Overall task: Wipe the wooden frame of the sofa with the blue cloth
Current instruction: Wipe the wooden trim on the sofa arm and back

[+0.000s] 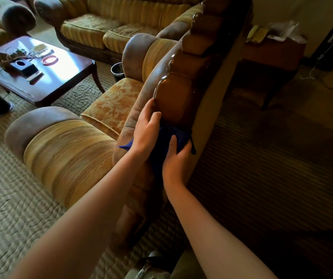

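The cloth (173, 137) lies bunched on the frame (178, 97) top rail, right hand (176, 162) gripping it and left hand (148, 127) resting flat-fingered on it, while the rail's long axis runs up and away, unwiped wood just beyond both hands.

Single head-worn view, looking forward and down

The wide-angle camera sat above both forearms, close to the sofa's wooden frame (173, 97); it faced along the backrest toward a coffee table (40, 77) and second sofa (101, 27) well beyond; edges curved.
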### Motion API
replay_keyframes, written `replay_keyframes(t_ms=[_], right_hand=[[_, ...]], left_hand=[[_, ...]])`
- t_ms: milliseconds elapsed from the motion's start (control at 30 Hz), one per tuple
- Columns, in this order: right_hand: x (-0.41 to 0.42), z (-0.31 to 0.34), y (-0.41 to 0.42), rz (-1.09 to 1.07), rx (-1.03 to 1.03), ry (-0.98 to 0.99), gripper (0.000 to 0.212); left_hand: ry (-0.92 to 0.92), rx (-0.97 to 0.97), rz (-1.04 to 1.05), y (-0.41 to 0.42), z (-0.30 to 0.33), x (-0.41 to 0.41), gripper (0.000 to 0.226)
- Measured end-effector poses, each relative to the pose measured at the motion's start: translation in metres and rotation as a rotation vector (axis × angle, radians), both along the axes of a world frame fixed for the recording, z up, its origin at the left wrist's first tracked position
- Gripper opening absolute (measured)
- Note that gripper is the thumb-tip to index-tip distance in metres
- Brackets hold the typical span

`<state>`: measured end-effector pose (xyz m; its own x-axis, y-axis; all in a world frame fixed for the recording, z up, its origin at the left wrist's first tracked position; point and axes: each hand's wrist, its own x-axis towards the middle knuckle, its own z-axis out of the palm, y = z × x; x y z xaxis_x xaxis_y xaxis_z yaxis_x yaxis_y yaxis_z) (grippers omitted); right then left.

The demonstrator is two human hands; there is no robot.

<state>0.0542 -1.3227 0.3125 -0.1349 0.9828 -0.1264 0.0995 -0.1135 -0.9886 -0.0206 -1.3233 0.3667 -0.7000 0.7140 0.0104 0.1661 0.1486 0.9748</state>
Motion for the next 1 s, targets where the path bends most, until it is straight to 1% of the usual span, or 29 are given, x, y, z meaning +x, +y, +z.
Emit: replay_keyframes(t_ms=[100, 200, 300, 333, 400, 500, 633, 700, 767, 833, 933, 1000], right_hand=[[-0.011, 0.004, 0.020, -0.058, -0.002, 0.099, 0.046], [-0.008, 0.000, 0.025, -0.035, -0.026, 0.177, 0.045], [0.000, 0.003, 0.032, 0.001, -0.097, 0.261, 0.044], [0.002, 0.009, 0.038, 0.007, -0.059, 0.247, 0.044], [0.003, 0.028, 0.055, 0.031, 0.108, 0.206, 0.046], [-0.006, 0.054, 0.093, 0.091, 0.326, 0.204, 0.046], [-0.023, 0.064, 0.137, 0.078, 0.420, 0.262, 0.040], [-0.029, 0.068, 0.160, 0.056, 0.375, 0.312, 0.038], [-0.035, 0.073, 0.193, 0.038, 0.257, 0.368, 0.037], [-0.040, 0.074, 0.229, 0.030, 0.139, 0.411, 0.035], [-0.044, 0.062, 0.258, 0.065, 0.116, 0.475, 0.016], [-0.046, 0.042, 0.258, 0.090, 0.106, 0.455, 0.019]], left_hand=[[-0.012, 0.034, 0.025, 0.011, 0.003, 0.001, 0.049], [0.022, 0.037, 0.034, 0.019, 0.005, -0.003, 0.049], [0.068, 0.026, 0.058, 0.031, 0.007, -0.012, 0.058], [0.096, 0.023, 0.079, 0.036, 0.009, -0.014, 0.058], [0.171, 0.032, 0.123, 0.049, 0.015, -0.016, 0.052], [0.236, 0.052, 0.182, 0.075, 0.028, -0.015, 0.042], [0.269, 0.035, 0.255, 0.107, 0.040, -0.027, 0.029], [0.285, 0.012, 0.256, 0.121, 0.048, -0.031, 0.032], [0.358, -0.054, 0.266, 0.132, 0.052, -0.028, 0.042], [0.413, -0.097, 0.297, 0.136, 0.051, -0.025, 0.045], [0.421, -0.095, 0.324, 0.134, 0.048, -0.025, 0.045], [0.422, -0.113, 0.339, 0.134, 0.049, -0.025, 0.045]])
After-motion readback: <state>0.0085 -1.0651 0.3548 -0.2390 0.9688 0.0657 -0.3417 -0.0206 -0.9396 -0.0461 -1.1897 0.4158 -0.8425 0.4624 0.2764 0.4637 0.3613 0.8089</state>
